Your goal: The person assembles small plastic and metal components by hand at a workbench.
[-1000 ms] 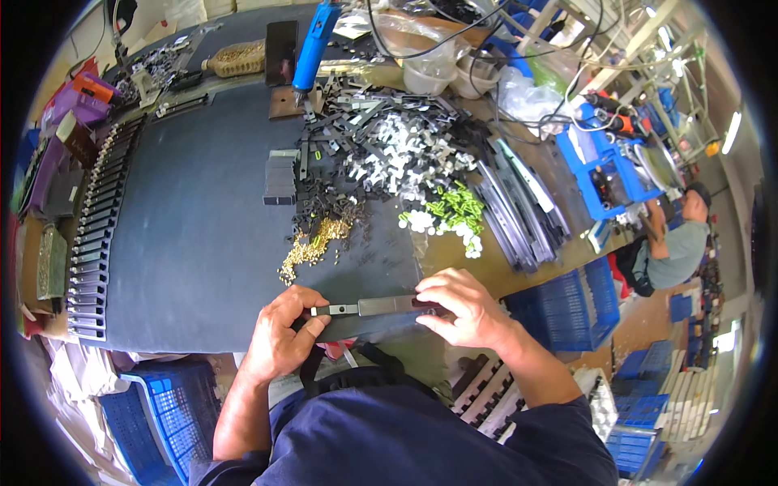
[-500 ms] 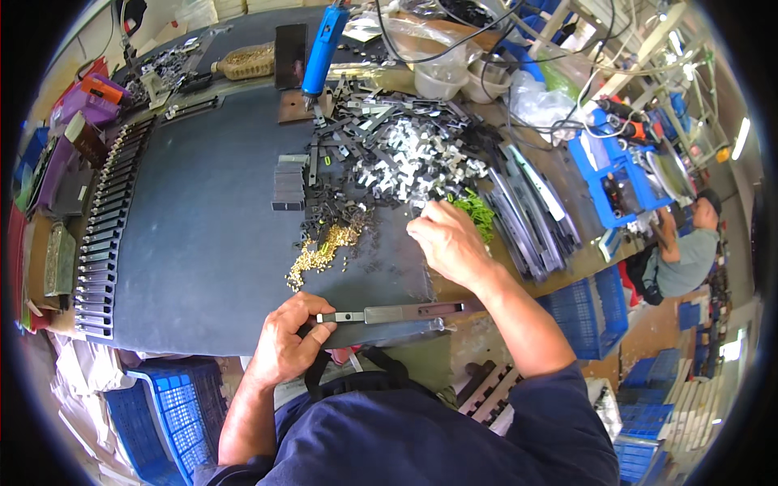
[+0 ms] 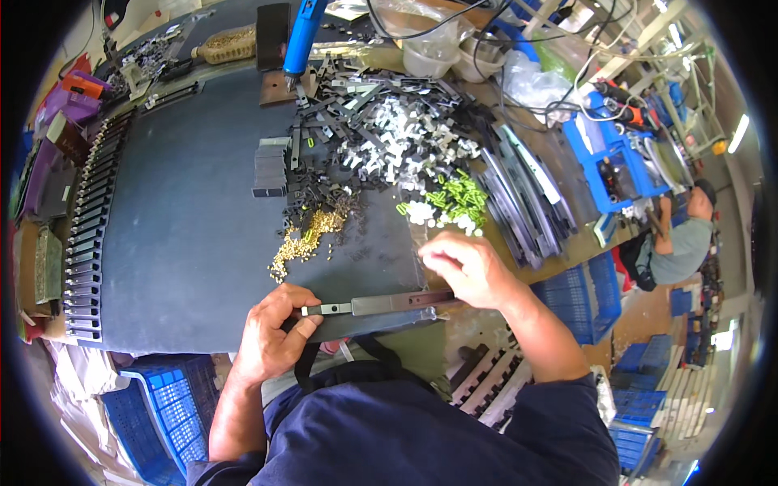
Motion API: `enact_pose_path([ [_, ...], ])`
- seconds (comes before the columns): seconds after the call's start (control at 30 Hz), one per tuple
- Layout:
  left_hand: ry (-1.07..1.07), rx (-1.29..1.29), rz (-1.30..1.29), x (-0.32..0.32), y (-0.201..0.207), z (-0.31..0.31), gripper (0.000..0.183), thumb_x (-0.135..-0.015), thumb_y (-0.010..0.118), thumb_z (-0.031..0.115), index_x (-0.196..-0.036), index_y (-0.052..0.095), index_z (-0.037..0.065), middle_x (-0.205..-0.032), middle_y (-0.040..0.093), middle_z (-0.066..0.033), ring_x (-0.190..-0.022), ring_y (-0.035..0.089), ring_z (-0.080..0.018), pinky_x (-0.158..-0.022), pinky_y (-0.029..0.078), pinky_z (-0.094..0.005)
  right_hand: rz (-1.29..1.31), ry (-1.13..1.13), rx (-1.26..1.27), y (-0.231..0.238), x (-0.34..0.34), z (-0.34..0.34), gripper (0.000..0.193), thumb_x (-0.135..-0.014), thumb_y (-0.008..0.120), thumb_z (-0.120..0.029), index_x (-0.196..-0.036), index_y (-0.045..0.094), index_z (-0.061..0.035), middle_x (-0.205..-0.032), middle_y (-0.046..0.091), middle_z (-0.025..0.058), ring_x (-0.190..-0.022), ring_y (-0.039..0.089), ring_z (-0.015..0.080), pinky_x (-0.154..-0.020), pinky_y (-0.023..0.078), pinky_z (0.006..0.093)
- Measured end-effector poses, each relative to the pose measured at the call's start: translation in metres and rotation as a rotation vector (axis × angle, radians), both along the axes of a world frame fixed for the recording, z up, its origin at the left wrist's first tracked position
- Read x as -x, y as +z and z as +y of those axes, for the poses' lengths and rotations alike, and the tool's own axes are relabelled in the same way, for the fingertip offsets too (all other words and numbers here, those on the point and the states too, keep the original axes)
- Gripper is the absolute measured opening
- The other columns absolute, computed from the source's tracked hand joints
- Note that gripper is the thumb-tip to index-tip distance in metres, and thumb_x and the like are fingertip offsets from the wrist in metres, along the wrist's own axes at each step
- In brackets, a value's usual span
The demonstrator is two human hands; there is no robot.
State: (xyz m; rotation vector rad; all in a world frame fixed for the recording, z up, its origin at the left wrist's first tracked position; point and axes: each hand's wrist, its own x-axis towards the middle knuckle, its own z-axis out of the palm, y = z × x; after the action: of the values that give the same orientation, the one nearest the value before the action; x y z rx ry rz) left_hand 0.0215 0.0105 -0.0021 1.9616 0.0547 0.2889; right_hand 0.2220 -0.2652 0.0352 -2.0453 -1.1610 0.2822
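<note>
My left hand (image 3: 275, 332) grips the left end of a long, narrow dark grey metal bar (image 3: 389, 304) between thumb and fingers, along the table's front edge. Over the bar's right end hovers my right hand (image 3: 478, 271), its fingertips pinched together; whatever they hold is hidden. Just beyond that hand lie small green plastic clips (image 3: 458, 198) with small white pieces (image 3: 420, 212) among them. Farther left is a scatter of tiny brass-coloured parts (image 3: 304, 243). A large heap of white and dark metal pieces (image 3: 397, 146) spreads behind.
A blue electric screwdriver (image 3: 304, 36) hangs above the heap. Grey blocks (image 3: 270, 166) are stacked left of it. Similar narrow parts (image 3: 97, 211) line the table's left side. Long dark strips (image 3: 527, 194) and a blue tray (image 3: 620, 170) lie right. Another person (image 3: 681, 243) sits beyond.
My right hand has come back from the green clips toward the bar's right end, uncovering small white pieces. My left hand keeps its grip on the bar. The view has shifted slightly.
</note>
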Motion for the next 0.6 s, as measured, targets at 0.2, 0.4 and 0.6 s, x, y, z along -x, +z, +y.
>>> enact_pose_path([
  [0.2,0.014,-0.010,0.016,0.001,0.001,0.000,0.015,-0.088,0.073,-0.001,-0.103,0.069,0.002,-0.100,0.068,-0.0076,-0.082,0.064,-0.0176,-0.070,0.051,-0.0314,0.033,0.185,-0.032,0.004,0.012,-0.016,0.011,-0.091,0.072,0.004,-0.102,0.068,0.0010,-0.097,0.071,0.0115,-0.083,0.071,0.0257,-0.074,0.057,0.0350],
  [0.4,0.010,-0.027,0.061,0.000,0.005,0.002,0.018,-0.088,0.074,-0.001,-0.105,0.070,0.000,-0.103,0.070,-0.0110,-0.086,0.068,-0.0226,-0.074,0.055,-0.0337,-0.141,0.397,-0.020,0.005,0.006,-0.007,0.016,-0.085,0.073,0.008,-0.099,0.067,0.0009,-0.106,0.066,0.0108,-0.091,0.069,0.0271,-0.076,0.058,0.0378],
  [0.6,0.021,-0.017,0.036,0.001,0.001,-0.001,0.018,-0.087,0.074,-0.001,-0.105,0.070,0.001,-0.102,0.070,-0.0093,-0.083,0.065,-0.0198,-0.071,0.052,-0.0319,-0.259,0.535,0.046,0.004,0.002,-0.004,0.017,-0.084,0.072,0.002,-0.099,0.066,-0.0011,-0.101,0.061,0.0070,-0.090,0.063,0.0238,-0.080,0.055,0.0366],
])
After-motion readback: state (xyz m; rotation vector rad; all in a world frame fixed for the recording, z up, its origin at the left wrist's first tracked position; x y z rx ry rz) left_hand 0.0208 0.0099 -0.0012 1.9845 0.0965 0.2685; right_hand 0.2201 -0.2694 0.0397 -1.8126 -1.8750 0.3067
